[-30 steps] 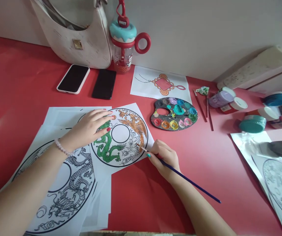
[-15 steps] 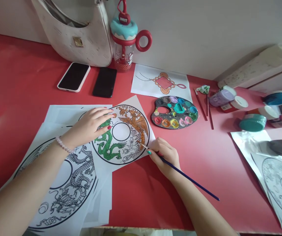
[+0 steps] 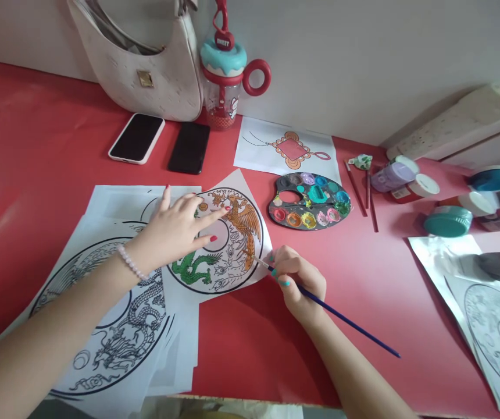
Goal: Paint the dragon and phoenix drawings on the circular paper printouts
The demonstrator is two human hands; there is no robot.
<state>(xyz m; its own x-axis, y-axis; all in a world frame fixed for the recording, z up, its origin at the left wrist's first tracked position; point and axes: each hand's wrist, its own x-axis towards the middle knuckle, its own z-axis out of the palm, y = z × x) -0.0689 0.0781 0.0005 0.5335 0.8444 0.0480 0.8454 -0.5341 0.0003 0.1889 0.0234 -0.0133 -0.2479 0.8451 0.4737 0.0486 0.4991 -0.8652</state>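
Note:
A round dragon-and-phoenix colouring sheet (image 3: 236, 233) lies on the red table, part painted green and orange. My left hand (image 3: 180, 228) rests flat on it with fingers spread, covering the dragon's upper part. My right hand (image 3: 296, 279) is closed on a thin blue paintbrush (image 3: 346, 319); the brush tip touches the sheet's right edge by the orange phoenix. The handle points back to the lower right.
Uncoloured dragon sheets (image 3: 110, 326) stack at lower left. A paint palette (image 3: 310, 201) sits right of the sheet, with spare brushes (image 3: 357, 189) and paint jars (image 3: 448, 220) beyond. Two phones (image 3: 136, 137), a white bag (image 3: 145, 64) and a bottle (image 3: 224, 75) line the wall. More sheets (image 3: 494, 326) lie far right.
My left hand slid right across the sheet and its fingers spread wider. The sheet turned slightly. The right hand shifted a little with the brush still at the phoenix edge.

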